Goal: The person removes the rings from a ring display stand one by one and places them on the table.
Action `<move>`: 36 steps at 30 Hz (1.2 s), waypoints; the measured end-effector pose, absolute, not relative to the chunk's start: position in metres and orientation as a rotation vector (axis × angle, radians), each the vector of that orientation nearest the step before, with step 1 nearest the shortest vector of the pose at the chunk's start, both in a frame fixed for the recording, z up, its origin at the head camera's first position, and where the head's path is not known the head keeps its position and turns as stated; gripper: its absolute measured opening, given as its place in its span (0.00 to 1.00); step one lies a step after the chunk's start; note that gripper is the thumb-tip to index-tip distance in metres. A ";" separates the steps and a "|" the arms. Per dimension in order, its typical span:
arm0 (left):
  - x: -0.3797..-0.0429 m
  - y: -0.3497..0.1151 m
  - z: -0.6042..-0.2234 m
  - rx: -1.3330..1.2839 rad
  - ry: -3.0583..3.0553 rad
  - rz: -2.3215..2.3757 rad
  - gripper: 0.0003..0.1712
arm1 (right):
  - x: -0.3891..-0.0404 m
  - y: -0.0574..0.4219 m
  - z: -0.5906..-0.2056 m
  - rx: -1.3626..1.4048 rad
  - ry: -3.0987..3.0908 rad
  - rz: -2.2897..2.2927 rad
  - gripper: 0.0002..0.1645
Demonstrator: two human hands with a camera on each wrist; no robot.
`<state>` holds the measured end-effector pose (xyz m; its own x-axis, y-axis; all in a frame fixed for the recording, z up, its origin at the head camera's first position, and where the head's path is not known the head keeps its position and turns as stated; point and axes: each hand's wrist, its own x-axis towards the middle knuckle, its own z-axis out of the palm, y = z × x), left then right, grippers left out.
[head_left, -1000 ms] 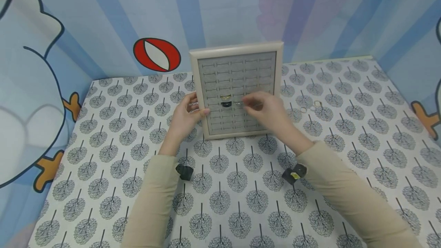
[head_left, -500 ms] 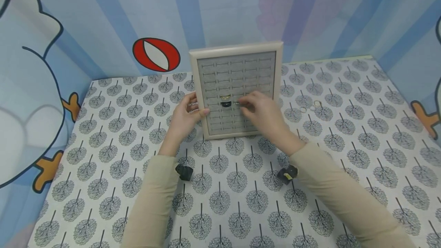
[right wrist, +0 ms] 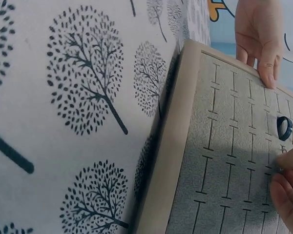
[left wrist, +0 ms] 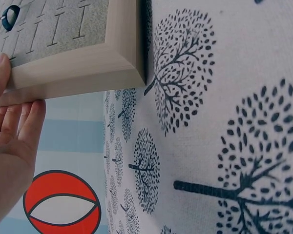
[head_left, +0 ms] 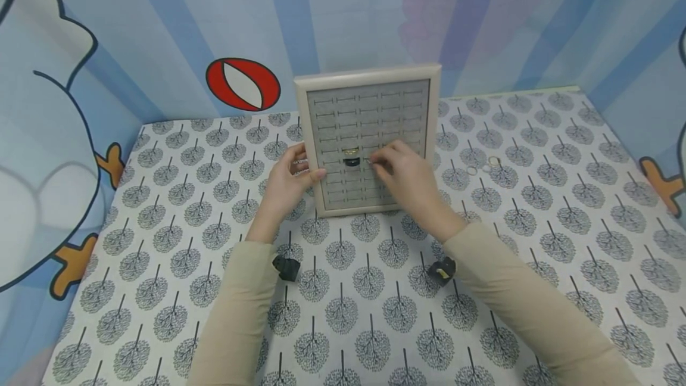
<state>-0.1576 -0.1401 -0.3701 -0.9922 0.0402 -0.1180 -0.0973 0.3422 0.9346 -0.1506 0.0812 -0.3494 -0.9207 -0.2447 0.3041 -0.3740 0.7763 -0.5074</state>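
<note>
A ring display board (head_left: 396,118), grey and slotted inside a pale wooden frame, stands tilted back on the table. At its left edge my left hand (head_left: 286,183) grips the frame, thumb on the front and fingers behind, as the left wrist view also shows. A gold ring (head_left: 351,151) and a black ring (head_left: 352,163) sit in slots, one above the other. Right of the black ring, my right hand (head_left: 409,182) pinches a small silver ring (right wrist: 283,149) against the board. The fingertips hide most of that ring, so how deep it sits in the slot cannot be seen.
To the right of the board, a gold ring (head_left: 499,162) and another thin ring (head_left: 471,175) lie on the tree-patterned tablecloth (head_left: 343,314), with a small pale item (head_left: 486,168) between them. Behind the board rises a printed backdrop (head_left: 354,16).
My right hand has moved left along the board, bringing the silver ring closer to the black ring; its forearm has shifted left too. The left hand and the board have stayed put.
</note>
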 end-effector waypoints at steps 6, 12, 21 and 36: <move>-0.158 -0.140 -0.370 -0.054 2.482 1.729 0.39 | -0.154 0.087 -0.350 0.513 -2.725 1.030 0.08; -0.157 -0.139 -0.370 -0.055 2.485 1.726 0.39 | -0.157 0.094 -0.355 0.509 -2.662 1.234 0.07; -0.157 -0.140 -0.370 -0.054 2.486 1.726 0.38 | -0.166 0.112 -0.353 0.256 -2.530 1.499 0.12; -0.158 -0.140 -0.371 -0.044 2.482 1.735 0.38 | -0.177 0.154 -0.350 -0.095 -2.096 1.843 0.12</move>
